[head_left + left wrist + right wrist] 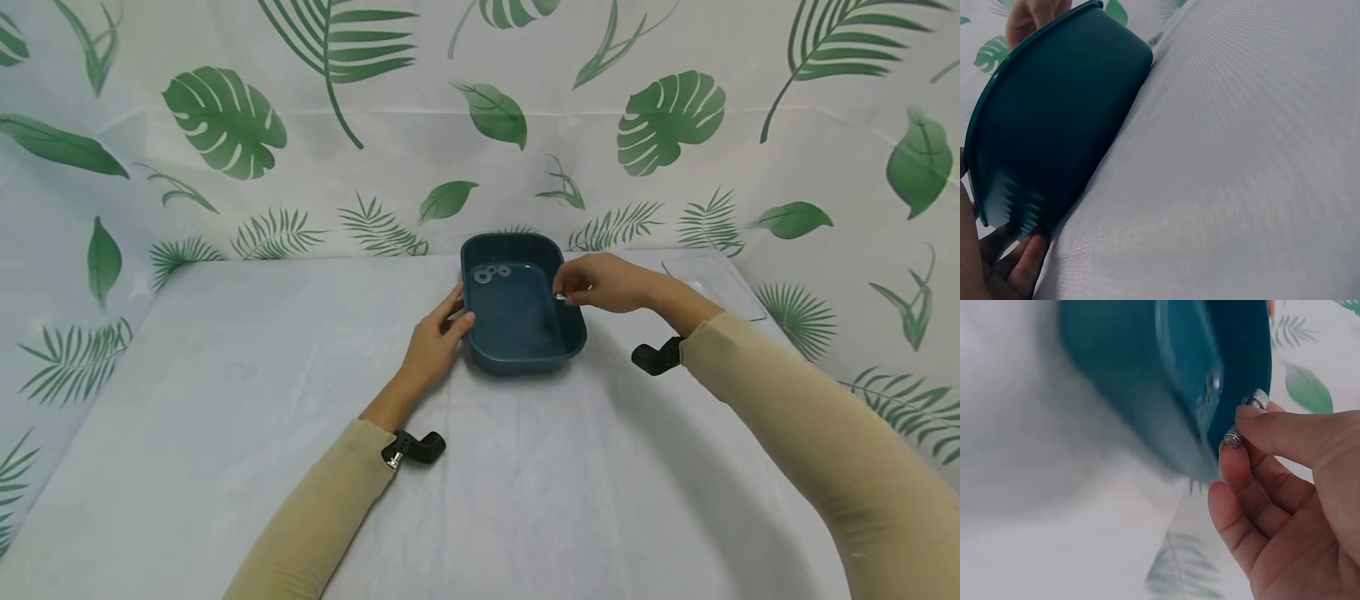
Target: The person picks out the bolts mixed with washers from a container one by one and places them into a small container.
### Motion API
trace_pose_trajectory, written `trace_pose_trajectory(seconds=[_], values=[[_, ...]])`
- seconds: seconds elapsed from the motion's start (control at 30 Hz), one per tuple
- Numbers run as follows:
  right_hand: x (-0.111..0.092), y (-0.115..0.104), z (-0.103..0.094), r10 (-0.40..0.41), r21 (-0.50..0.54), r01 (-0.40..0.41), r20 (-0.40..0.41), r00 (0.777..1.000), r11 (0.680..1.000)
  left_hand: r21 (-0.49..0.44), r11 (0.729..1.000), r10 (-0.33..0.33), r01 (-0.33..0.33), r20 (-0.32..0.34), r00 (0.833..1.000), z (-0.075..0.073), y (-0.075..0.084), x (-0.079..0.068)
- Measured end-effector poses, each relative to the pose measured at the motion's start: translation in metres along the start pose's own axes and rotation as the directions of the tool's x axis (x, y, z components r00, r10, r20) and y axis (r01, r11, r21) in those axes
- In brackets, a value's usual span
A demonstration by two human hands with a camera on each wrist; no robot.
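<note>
A dark blue plastic bin (525,363) with rounded corners stands on the white cloth. Several pale ring-shaped washers (483,276) lie inside it near the far left corner. At its left side my left hand (435,337) holds the wall, thumb by the rim; in the left wrist view its fingers (1027,265) are against the outside of the wall. Over the right rim, my right hand (603,283) pinches a small silver threaded bolt (1233,437) between thumb and fingers. The bolt's other end is partly covered by the thumb.
A clear flat sheet or lid (716,283) with dark edge marks lies at the table's back right, partly behind the right forearm. The white tablecloth (225,400) meets a leaf-print backdrop (420,150) at the back.
</note>
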State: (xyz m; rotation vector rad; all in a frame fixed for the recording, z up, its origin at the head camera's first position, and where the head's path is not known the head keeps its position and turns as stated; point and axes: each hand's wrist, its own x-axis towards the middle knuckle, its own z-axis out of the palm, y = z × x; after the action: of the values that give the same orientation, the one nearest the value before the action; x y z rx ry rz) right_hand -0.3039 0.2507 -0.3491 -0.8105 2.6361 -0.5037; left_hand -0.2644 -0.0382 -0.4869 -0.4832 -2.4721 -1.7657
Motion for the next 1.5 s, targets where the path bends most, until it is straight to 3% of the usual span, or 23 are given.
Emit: trace_pose_trajectory(seconds=[0.37,0.7,1.1,1.5], values=[[-0.036,0.038,-0.028,0.103,0.005,-0.103,-0.064,0.993,0.995,-0.02,1.0,-0.001,0.001,0.008,1.0,-0.004,0.0,0.003],[-0.061,0.1,-0.041,0.201,-0.036,-0.206,-0.116,0.973,0.978,-0.024,1.0,-0.005,0.005,0.008,1.0,-0.006,-0.002,0.005],[-0.078,0.156,-0.032,0.377,0.012,-0.378,-0.119,0.919,0.926,-0.009,1.0,-0.01,0.01,0.019,1.0,-0.006,-0.003,0.004],[-0.076,0.174,-0.015,0.45,-0.038,-0.456,-0.102,0.887,0.889,-0.027,1.0,-0.008,0.008,0.016,1.0,-0.004,-0.003,0.001]])
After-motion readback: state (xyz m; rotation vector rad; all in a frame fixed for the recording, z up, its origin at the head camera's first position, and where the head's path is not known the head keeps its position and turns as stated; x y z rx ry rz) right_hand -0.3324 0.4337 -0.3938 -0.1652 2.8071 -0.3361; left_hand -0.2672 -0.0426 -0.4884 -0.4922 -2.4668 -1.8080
